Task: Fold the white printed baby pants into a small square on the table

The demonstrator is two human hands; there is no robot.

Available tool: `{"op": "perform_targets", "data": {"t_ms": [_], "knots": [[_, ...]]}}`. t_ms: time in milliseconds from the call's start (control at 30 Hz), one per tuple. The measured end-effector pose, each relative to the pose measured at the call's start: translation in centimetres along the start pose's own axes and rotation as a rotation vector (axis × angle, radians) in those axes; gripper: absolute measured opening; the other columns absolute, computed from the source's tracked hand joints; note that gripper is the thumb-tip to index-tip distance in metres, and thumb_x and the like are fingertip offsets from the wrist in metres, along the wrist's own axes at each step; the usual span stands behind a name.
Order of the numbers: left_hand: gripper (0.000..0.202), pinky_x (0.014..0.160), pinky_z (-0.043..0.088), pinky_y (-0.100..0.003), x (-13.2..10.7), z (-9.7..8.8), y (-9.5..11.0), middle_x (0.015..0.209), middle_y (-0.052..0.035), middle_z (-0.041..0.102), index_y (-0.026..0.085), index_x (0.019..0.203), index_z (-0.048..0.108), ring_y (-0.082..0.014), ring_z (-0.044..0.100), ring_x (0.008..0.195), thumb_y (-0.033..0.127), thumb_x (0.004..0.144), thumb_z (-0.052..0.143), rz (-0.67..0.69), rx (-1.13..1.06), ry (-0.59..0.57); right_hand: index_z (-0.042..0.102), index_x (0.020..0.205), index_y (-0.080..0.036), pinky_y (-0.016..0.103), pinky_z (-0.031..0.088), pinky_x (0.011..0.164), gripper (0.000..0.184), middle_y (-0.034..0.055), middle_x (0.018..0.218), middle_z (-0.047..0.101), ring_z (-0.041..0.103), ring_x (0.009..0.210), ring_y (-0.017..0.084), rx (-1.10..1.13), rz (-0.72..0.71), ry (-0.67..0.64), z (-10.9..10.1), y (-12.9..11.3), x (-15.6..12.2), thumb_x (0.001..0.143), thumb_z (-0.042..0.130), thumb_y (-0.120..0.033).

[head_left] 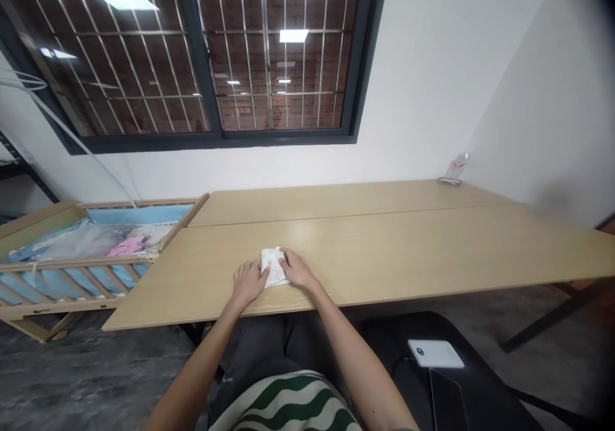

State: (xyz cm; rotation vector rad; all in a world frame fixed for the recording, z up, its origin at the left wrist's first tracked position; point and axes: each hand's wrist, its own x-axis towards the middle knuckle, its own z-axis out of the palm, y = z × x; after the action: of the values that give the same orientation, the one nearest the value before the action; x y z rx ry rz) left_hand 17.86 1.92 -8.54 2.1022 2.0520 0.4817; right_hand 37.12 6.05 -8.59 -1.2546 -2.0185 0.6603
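On the bench, the right hand pinches a folded white item at three o'clock. The left hand touches its nine-o'clock side; whether that grip pinches, I cannot tell.

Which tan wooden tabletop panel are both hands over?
The near tan wooden panel: left hand and right hand touch a flat white square there. The far tan panel, beyond the seam, has neither.

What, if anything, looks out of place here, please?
Nothing spilled or damaged stands out around the small white item; only the white phone-like device, on the black seat rather than the table, seems slightly odd.
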Motion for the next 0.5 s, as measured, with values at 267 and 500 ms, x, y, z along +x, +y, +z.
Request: {"op": "perform_targets", "data": {"t_ms": [267,500], "knots": [[0.036,0.099,0.042,-0.041,-1.4,-0.4,-0.6,0.107,-0.0136,0.069,0.016,0.102,0.061,-0.0283,0.061,0.111,0.045,0.100,0.040,0.079,-0.148,0.031,0.061,0.126,-0.018,0.039,0.038,0.107,0.040,0.0122,0.128,0.056,0.052,0.122,0.026,-0.047,0.053,0.118,0.0,-0.4,-1.6,0.088,0.062,-0.033],[0.034,0.084,0.053,-0.033,-5.9,-2.1,-2.4,0.103,-0.0110,0.069,0.018,0.108,0.050,-0.0215,0.068,0.095,0.045,0.102,0.030,0.170,-0.372,0.081,0.060,0.102,-0.020,0.039,0.039,0.095,0.023,0.0039,0.099,0.062,0.055,0.099,0.023,0.073,0.041,0.123,2.5,-4.8,-4.3,0.080,0.065,-0.023]]}}
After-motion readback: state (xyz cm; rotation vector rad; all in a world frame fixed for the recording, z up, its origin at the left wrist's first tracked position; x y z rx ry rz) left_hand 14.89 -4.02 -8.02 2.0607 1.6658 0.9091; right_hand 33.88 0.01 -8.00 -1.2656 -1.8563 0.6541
